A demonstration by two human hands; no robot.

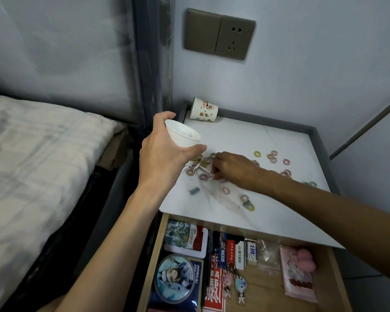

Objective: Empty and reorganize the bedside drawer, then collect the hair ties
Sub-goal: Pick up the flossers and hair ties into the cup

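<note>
My left hand [164,152] grips a white paper cup [182,136], tilted with its mouth toward the right, above the left side of the white nightstand top [257,140]. Something pale lies inside the cup. My right hand [232,167] reaches over the top and pinches at a hair tie among a cluster of small pastel hair ties [204,164] mixed with thin white bands. More hair ties [273,156] are scattered to the right and front. Below, the wooden drawer [333,266] stands open, holding cards, packets, keychains and a pink item.
A second printed paper cup [204,109] lies tipped at the back left corner of the nightstand. A bed with a pale sheet [36,165] sits on the left. A wall switch and socket [220,34] hang above. A small blue clip [194,190] lies near the front left.
</note>
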